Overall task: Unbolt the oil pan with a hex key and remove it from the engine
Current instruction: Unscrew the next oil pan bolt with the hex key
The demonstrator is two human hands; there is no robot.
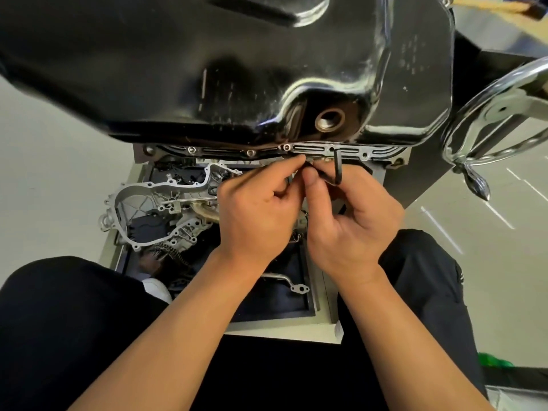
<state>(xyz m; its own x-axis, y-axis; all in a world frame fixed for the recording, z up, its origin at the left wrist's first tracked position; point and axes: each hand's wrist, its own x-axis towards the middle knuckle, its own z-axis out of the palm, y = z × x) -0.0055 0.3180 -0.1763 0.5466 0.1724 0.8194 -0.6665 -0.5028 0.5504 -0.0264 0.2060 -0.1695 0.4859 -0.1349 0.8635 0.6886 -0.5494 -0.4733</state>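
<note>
The glossy black pressed-steel oil pan (207, 69) sits on the engine and fills the far half of my view, with its round drain hole (329, 120) facing me. Along its near edge runs the silver slotted flange (311, 148). The black L-shaped hex key (338, 170) stands in a bolt head right of centre on that flange, and its bend hangs toward me.

My right hand (353, 221) grasps the key's free arm between thumb and fingers. My left hand (255, 215) pinches the arm's left end with curled fingers (292, 163). The bolt head is small and shadowed, so I cannot tell whether the tip is fully home in the socket.

I should push the key right down before turning, keep it square to the flange, and pull smoothly so the socket does not round. Three silver flange bolts (251, 152) remain to the left, so the pan is not ready to lift.

Near me, a dark tray (308, 310) holds a cast aluminium cover (142, 203). A chrome handwheel (489, 114) stands to the right.
</note>
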